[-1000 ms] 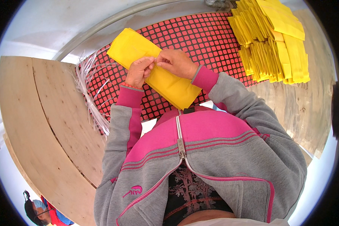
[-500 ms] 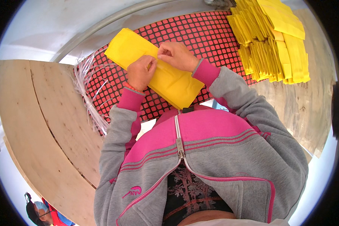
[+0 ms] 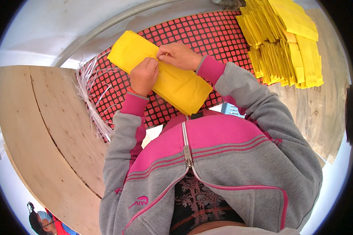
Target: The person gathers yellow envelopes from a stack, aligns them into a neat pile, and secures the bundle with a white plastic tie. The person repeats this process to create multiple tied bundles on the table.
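A folded yellow bundle (image 3: 184, 90), flat and cloth-like, lies slantwise on a red and black grid-patterned surface (image 3: 200, 35). Over its middle, my left hand (image 3: 144, 76) is closed, thumb and fingers pressed together. My right hand (image 3: 178, 56) pinches close beside it, and the fingertips of both hands nearly meet. Whatever thin thing they may grip is too small to make out. Left of the bundle, a bunch of thin whitish strips (image 3: 91, 100) hangs along the edge of the patterned surface, some loose ends reaching toward the bundle.
Tall piles of folded yellow pieces (image 3: 278, 58) stand at the right, beside a wooden board (image 3: 308, 117). Wooden planks (image 3: 62, 125) spread at the left. A curved pipe (image 3: 102, 29) runs behind the patterned surface. Another person (image 3: 47, 223) is at the lower left.
Both hands have shifted slightly left along the bundle and drawn closer together. The bundle has hardly moved.
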Demonstrator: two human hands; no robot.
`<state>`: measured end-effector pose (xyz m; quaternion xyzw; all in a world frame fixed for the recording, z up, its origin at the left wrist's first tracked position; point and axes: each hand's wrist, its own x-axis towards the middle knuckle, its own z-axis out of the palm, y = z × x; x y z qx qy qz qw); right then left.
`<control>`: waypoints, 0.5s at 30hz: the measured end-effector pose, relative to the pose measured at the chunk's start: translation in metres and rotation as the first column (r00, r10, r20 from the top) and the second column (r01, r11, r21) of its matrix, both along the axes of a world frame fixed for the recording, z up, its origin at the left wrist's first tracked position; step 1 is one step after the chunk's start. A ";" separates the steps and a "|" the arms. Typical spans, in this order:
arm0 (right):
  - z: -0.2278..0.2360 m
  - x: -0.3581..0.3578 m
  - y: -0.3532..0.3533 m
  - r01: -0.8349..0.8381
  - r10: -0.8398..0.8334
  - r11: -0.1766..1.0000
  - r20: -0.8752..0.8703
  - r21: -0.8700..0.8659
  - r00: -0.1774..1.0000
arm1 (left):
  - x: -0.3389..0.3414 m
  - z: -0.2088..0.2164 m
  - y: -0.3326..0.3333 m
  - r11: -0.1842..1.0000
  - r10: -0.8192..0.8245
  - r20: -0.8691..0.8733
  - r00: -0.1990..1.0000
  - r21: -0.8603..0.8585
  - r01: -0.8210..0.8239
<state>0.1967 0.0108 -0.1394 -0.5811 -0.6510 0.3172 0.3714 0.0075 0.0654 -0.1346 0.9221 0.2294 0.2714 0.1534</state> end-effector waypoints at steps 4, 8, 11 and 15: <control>0.003 0.005 0.007 -0.042 0.046 0.998 0.080 -0.054 0.996 | 0.003 0.001 -0.004 0.982 0.019 0.094 0.995 0.183 -0.036; 0.008 0.008 0.018 -0.216 0.158 0.909 -0.186 -0.355 0.970 | 0.003 -0.001 -0.007 0.977 0.044 0.138 0.989 0.201 -0.071; 0.012 0.007 0.020 -0.272 0.096 0.836 -0.360 -0.477 0.928 | 0.003 -0.004 -0.006 0.973 0.044 0.179 0.983 0.215 -0.083; 0.011 0.003 0.018 -0.203 -0.019 0.822 -0.382 -0.532 0.924 | 0.002 -0.005 -0.006 0.965 0.029 0.169 0.985 0.252 -0.072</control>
